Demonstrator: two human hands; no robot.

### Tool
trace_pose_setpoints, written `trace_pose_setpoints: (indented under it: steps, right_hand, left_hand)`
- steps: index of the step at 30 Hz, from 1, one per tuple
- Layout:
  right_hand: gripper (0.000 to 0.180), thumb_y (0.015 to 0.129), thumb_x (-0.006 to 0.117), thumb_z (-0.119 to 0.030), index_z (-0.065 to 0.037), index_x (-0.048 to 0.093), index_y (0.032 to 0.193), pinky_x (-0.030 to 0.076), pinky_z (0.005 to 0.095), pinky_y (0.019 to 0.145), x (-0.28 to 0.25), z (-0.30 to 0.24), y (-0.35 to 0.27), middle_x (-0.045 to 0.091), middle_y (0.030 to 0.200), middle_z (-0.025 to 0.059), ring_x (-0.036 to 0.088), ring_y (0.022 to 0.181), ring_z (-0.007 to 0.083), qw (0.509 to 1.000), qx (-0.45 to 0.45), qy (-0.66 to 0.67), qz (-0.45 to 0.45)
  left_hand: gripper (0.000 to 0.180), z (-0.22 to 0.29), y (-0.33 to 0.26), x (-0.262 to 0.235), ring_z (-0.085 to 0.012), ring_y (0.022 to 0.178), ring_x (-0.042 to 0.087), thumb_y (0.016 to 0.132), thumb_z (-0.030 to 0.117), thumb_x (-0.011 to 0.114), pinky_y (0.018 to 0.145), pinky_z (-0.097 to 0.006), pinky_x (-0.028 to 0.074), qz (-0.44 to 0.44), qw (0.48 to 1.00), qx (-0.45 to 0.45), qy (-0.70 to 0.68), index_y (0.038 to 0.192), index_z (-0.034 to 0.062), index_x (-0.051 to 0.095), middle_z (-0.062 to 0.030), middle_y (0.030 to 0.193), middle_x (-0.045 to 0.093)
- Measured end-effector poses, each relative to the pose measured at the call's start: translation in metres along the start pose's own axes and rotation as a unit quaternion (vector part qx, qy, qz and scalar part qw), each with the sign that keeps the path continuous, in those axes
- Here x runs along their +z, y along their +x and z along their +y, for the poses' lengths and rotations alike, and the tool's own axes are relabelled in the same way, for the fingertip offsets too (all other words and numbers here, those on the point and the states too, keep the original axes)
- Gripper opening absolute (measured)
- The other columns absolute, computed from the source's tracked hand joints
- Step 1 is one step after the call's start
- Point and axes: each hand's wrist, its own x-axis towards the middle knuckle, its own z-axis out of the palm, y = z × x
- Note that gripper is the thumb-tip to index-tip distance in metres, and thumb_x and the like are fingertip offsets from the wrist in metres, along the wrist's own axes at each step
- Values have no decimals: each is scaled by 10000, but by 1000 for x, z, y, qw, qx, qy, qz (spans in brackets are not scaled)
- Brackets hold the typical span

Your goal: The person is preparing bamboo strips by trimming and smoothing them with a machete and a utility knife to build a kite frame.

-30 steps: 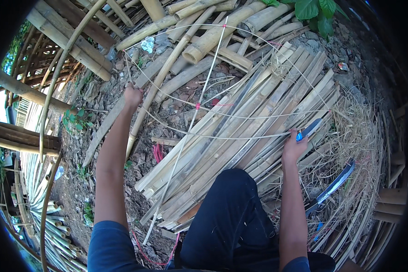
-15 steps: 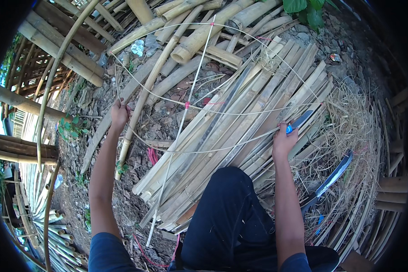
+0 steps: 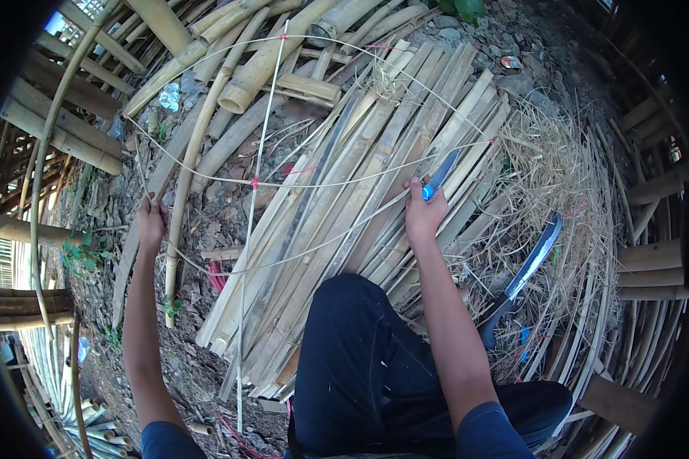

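A light frame of thin bent bamboo strips (image 3: pixel 254 182), tied at its crossings with red string, spans the space between my hands. My left hand (image 3: pixel 151 220) is closed on its left side, where a thin strip bends down from the corner. Closed too is my right hand (image 3: pixel 425 220), which grips a knife (image 3: pixel 442 170) with a blue band near its handle, blade pointing away and right. The frame's lower curved strip runs to the fingers of that same hand. Beneath the frame lies a pile of split bamboo slats (image 3: pixel 360 176).
A machete (image 3: pixel 534 254) with a dark handle lies on fibrous shavings (image 3: pixel 566 168) to the right. Thick bamboo poles (image 3: pixel 245 92) are stacked at the far side. My bent knee (image 3: pixel 352 329) rises at the slats' near end. Pink string (image 3: pixel 217 277) lies by the slats' left edge.
The view has shifted, so the frame, slats and machete appear farther left. Both hands keep their hold, and the knife blade now points more steeply away.
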Motion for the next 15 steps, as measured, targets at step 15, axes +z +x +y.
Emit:
trace_pose_setpoints:
  steps: [15]
  right_hand:
    - [207, 914, 661, -132, -7, 564, 1048, 315, 221, 380, -5, -10, -12, 680, 797, 86, 422, 438, 53, 996, 77, 47, 29]
  left_hand:
    - [393, 0, 9, 9, -67, 507, 459, 1031, 141, 381, 431, -224, 380, 6, 1000, 10, 5, 1409, 32, 395, 12, 699, 526]
